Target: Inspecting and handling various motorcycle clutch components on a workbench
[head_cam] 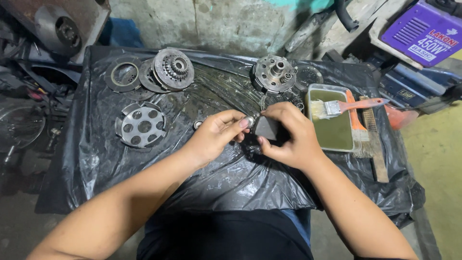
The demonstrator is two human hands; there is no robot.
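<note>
Hands meet over worktop (96, 159) centre: left hand (216, 135) pinches small metal part (249, 120), right hand (288, 137) clamps dark block (267, 127); rub with short strokes, keep pinch firm

On the counter (96, 159), the perforated disc (142, 126) lies left of both hands, the tray (332, 126) right, the gear hub (273, 73) behind.
</note>
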